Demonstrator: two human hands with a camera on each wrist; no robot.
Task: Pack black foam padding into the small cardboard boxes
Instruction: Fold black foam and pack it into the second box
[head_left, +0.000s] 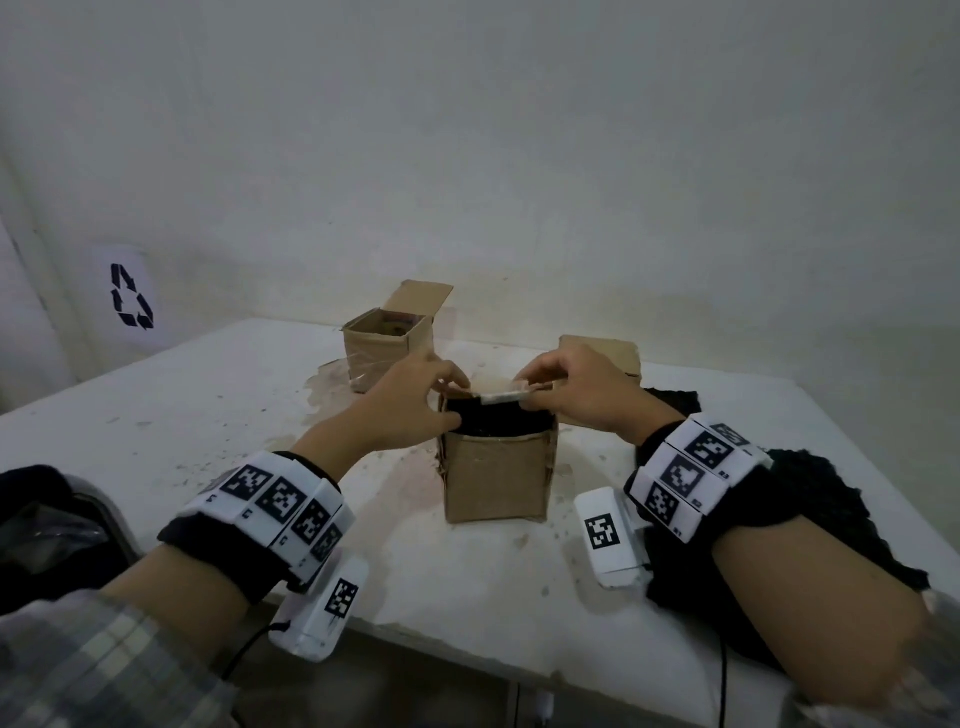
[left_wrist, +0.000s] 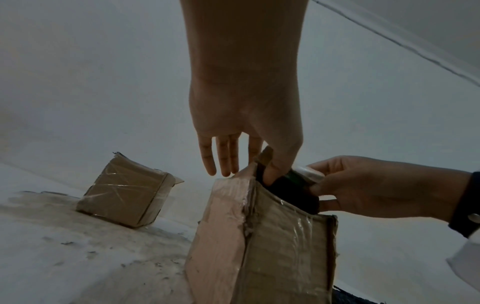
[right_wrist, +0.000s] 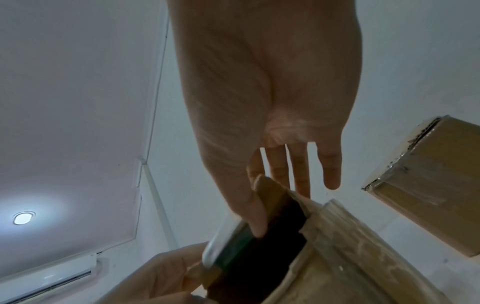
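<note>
A small cardboard box (head_left: 498, 478) stands upright mid-table with black foam (head_left: 493, 423) filling its open top. My left hand (head_left: 447, 400) pinches the box's left flap (left_wrist: 263, 156), thumb inside against the foam (left_wrist: 293, 191) and the other fingers straight outside. My right hand (head_left: 530, 387) pinches the taped far flap (head_left: 511, 397) between thumb and forefinger and holds it over the opening. The right wrist view shows that thumb on the flap (right_wrist: 272, 197) above the dark foam (right_wrist: 259, 253). How deep the foam goes is hidden.
An open box (head_left: 387, 348) stands at the back left of the white table (head_left: 208, 415), and a closed box (head_left: 597, 353) at the back right. Loose black foam (head_left: 810, 514) is heaped at the right edge. A dark bin (head_left: 47, 525) sits at the left.
</note>
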